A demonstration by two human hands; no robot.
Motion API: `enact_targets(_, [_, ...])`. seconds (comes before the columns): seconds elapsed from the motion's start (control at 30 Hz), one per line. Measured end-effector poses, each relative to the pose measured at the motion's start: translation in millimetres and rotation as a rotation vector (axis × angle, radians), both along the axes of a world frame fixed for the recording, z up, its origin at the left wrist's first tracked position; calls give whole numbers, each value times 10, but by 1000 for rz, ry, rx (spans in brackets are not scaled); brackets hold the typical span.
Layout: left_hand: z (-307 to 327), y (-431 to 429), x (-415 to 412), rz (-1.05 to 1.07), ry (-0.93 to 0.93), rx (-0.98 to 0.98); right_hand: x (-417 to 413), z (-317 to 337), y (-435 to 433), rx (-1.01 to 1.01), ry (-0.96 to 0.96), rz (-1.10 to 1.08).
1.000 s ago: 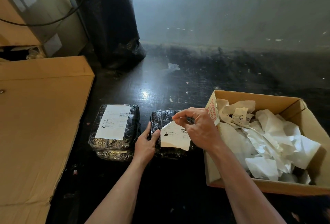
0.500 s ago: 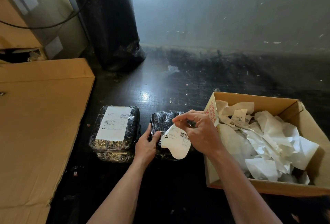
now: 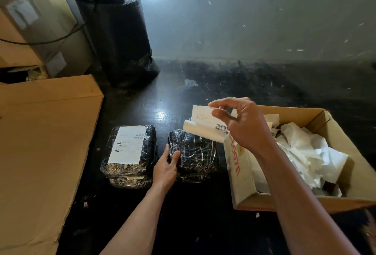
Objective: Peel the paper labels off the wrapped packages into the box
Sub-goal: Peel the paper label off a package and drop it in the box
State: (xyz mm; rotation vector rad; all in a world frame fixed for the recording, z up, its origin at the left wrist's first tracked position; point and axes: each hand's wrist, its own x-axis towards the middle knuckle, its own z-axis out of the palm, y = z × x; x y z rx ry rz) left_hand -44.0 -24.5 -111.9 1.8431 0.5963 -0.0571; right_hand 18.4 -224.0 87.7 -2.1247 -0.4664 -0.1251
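While the left hand (image 3: 164, 170) rests with nearly straight fingers against the left edge of the glossy, film-wrapped black package (image 3: 195, 155), the raised right hand (image 3: 242, 124) pinches a curled white paper label (image 3: 203, 122) above it, beside the cardboard box (image 3: 345, 201) of crumpled labels (image 3: 305, 153). Another wrapped package (image 3: 130, 173) nearby bears a flat rectangular label (image 3: 127, 144) on its top.

The right hand (image 3: 242, 124) is hovering raised, thumb and fingertips pinching the label (image 3: 203, 121). Below and left of it, the left hand (image 3: 165, 168) is pressing straight fingers against the package (image 3: 195, 153).
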Motion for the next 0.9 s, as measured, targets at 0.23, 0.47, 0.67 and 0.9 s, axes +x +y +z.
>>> enact_targets(0.23, [182, -44, -8, -34, 64, 247, -294, 248, -172, -45, -11, -149])
enact_targets(0.47, [718, -443, 136, -126, -264, 349, -513, 422, -620, -42, -11, -274])
enact_targets(0.67, [945, -999, 204, -319, -309, 260, -522, 347, -1094, -165, -35, -410])
enact_targets(0.9, [832, -1593, 258, -367, -187, 142, -253, 59, -1673, -309, -46, -420])
